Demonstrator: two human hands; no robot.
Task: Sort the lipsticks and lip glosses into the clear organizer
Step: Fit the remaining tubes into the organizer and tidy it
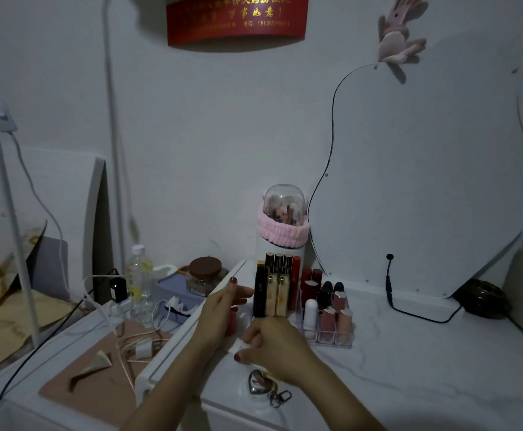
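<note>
The clear organizer [334,337] sits at the centre of the white tabletop [440,353], most slots filled with upright lipsticks [327,323]. The left hand [219,309] pinches something thin at the organizer's left side; what it holds is unclear. The right hand [272,340] curls over a small pale item just near of it. A stray knuckle could topple the tall black-and-gold tubes [274,287] crowded at the far left.

The tabletop [409,353] right of the organizer [334,337] is being left open, while the left is being blocked by tall lipsticks [274,287].
</note>
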